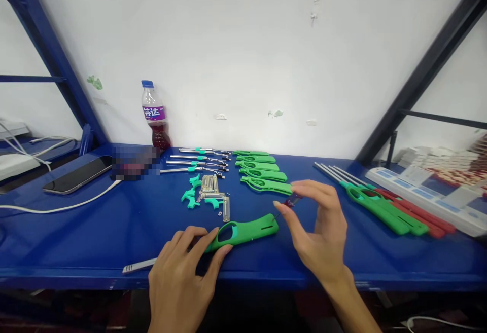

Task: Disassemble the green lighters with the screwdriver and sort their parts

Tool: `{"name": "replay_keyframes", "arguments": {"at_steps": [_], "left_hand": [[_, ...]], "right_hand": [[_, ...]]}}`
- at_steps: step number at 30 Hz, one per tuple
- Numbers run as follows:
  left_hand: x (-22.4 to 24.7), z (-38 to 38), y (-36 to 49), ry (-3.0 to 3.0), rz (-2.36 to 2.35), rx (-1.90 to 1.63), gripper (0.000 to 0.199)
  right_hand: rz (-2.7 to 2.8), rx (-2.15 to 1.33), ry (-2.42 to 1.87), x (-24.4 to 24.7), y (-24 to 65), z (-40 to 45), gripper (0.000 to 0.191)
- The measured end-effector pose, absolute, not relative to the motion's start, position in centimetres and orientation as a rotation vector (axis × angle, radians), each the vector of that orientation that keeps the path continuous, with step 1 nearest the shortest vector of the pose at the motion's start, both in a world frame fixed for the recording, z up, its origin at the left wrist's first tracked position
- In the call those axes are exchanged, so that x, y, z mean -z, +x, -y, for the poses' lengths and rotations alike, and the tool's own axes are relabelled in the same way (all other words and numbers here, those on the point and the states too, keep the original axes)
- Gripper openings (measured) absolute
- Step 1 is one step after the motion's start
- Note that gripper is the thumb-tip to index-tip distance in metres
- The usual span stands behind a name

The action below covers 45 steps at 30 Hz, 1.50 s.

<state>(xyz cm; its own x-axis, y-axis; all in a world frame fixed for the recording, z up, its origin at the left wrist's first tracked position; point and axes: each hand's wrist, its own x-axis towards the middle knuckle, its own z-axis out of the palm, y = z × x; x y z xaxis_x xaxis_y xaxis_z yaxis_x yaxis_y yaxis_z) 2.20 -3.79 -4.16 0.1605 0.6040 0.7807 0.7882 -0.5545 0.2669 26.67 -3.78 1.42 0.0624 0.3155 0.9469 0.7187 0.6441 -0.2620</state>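
A: Near to us, what is the left hand (pixel 182 267) doing?

B: It is pinching a green lighter housing (pixel 254 230) between thumb and fingers, narrow grip. A metal nozzle (pixel 139 266) is pointing out at nine o'clock. The housing is lying low on the blue tabletop (pixel 114 242).

A: And the right hand (pixel 323 221)?

B: It is holding a small translucent part (pixel 292 200) by fingertips, at two o'clock of the housing, just beside its slotted end. Something thin and dark is reaching between them; I cannot tell if it is joining.

A: Which step, you think?

B: I judge they are working on the housing's end. Any move there is calling for a steady left hold and a very fine right pinch.

A: What is lying further?

B: Green lighters (pixel 384 211) and red lighters (pixel 422 214) are resting at three o'clock. Teal triggers (pixel 189 195) are lying at ten, clear capsule-like parts (pixel 227 209) at eleven. More green housings (pixel 256 166) are lining up at twelve, metal rods (pixel 182 157) at eleven. Behind these rods, a drink bottle (pixel 153 113) is standing.
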Motion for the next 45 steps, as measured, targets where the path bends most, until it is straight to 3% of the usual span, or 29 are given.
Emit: {"name": "replay_keyframes", "arguments": {"at_steps": [18,23,36,45], "left_hand": [[3.85,3.77,2.19,-2.258,1.343,1.314,0.025],[4.15,3.57,2.03,-2.241,1.317,1.327,0.027],[4.36,3.56,1.78,-2.259,1.371,1.282,0.027],[4.27,4.02,1.74,-2.297,1.381,1.274,0.024]], "right_hand": [[1.481,0.212,-1.005,-0.94,26.79,3.83,0.052],[1.402,0.286,-0.994,-0.82,26.99,3.76,0.045],[1.479,0.065,-0.916,-0.69,26.65,4.43,0.049],[1.357,0.209,-0.858,-0.58,26.53,4.53,0.053]]}}
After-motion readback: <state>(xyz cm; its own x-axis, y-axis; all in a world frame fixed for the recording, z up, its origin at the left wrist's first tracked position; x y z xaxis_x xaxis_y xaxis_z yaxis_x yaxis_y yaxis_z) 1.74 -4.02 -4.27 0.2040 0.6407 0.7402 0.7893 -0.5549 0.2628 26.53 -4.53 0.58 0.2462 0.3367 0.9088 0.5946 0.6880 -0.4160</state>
